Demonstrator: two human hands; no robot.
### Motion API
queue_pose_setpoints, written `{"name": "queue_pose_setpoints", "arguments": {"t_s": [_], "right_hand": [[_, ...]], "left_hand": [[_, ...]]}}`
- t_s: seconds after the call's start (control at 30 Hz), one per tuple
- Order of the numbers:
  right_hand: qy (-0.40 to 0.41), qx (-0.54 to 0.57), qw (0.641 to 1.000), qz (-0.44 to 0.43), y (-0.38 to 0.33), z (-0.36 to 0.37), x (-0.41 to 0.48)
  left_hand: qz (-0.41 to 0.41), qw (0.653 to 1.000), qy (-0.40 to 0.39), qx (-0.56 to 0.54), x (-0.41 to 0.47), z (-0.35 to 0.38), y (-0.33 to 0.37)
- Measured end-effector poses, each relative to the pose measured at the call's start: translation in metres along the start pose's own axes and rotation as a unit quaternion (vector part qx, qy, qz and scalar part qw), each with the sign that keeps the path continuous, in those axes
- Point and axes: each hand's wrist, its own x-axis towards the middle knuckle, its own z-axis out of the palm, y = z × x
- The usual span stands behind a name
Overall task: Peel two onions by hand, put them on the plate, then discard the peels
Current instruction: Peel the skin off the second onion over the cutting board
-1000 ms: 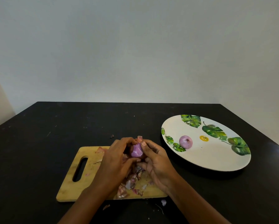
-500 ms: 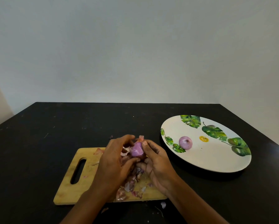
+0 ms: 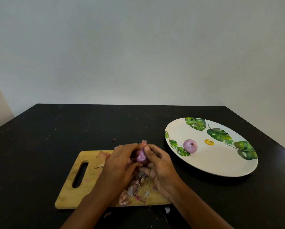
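Peeled onion (image 3: 190,145) on plate (image 3: 212,162); L hand (image 3: 120,164), R hand (image 3: 160,166) grip 2nd onion (image 3: 141,156).

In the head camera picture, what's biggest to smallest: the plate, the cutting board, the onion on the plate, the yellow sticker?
1. Cutting board and plate: about alike; the board is nearer and partly hidden, so unranked.
2. Peeled onion on the plate.
3. Yellow sticker.

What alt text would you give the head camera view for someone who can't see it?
A left hand and a right hand hold a small partly peeled purple onion above a wooden cutting board strewn with papery pink peels. To the right, on the black table, a peeled purple onion lies on a round white leaf-printed plate.
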Motion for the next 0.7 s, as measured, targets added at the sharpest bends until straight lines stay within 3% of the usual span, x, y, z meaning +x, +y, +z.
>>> {"name": "queue_pose_setpoints", "arguments": {"t_s": [0.33,0.53,0.7], "right_hand": [[0.014,0.034,0.999,0.028,-0.006,0.003,-0.003],[0.038,0.123,0.99,0.057,-0.01,0.008,-0.005],[0.033,0.164,0.985,0.045,-0.019,0.002,-0.006]], "left_hand": [[-0.004,0.999,-0.004,-0.042,-0.001,-0.001,0.004],[-0.142,0.962,0.045,-0.227,0.003,-0.004,0.012],[-0.21,0.954,0.116,-0.178,0.007,-0.012,-0.004]]}}
